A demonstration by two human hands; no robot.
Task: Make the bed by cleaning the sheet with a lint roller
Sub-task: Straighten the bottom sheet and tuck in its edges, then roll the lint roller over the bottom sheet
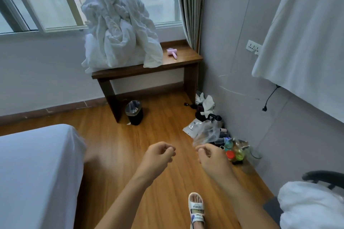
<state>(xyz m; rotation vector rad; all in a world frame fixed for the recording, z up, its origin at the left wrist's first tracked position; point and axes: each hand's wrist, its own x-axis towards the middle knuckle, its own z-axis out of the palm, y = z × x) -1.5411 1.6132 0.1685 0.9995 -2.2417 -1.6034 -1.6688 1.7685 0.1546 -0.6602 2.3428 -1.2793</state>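
A pink lint roller (pixel 172 52) lies on the right end of a wooden desk (pixel 178 62) under the window, far ahead of both hands. The bed with its white sheet (pixel 35 171) fills the lower left. My left hand (pixel 159 154) and my right hand (pixel 209 156) hang over the wooden floor with loosely curled fingers, side by side, holding nothing.
A crumpled white duvet (pixel 119 31) is piled on the desk's left part. A black bin (pixel 134 112) stands under the desk. Bags, bottles and clothes (pixel 210 128) clutter the floor along the right wall. White bedding on a chair (pixel 310 204) sits at lower right.
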